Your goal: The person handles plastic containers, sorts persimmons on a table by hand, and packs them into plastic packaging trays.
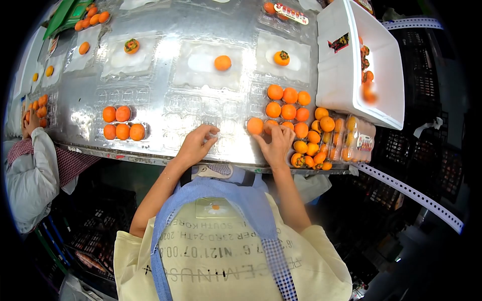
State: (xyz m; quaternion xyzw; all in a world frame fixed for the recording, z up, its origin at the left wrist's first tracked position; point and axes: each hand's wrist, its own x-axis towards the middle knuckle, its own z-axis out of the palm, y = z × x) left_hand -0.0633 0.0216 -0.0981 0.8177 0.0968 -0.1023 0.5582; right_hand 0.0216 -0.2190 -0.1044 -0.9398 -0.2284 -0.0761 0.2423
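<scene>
My right hand (pixel 278 143) is closed, thumb and fingertips against an orange persimmon (pixel 255 126) at the left side of a partly filled clear plastic tray (pixel 257 94). Rows of persimmons (pixel 288 111) sit in that tray, just beyond my knuckles. My left hand (pixel 199 142) holds nothing; its curled fingers are apart, with thumb and forefinger over the near part of a clear tray with round hollows (pixel 193 106). Right of my right hand, smaller yellow-orange persimmons (pixel 312 149) lie in a heap by the table edge.
A white foam box (pixel 360 95) with persimmons inside stands at the right. Packed clear boxes (pixel 359 140) lie below it. Open lids with single persimmons (pixel 222 62) line the far side. Another tray (pixel 122 131) holds several fruits. A co-worker's hand (pixel 32 123) is at far left.
</scene>
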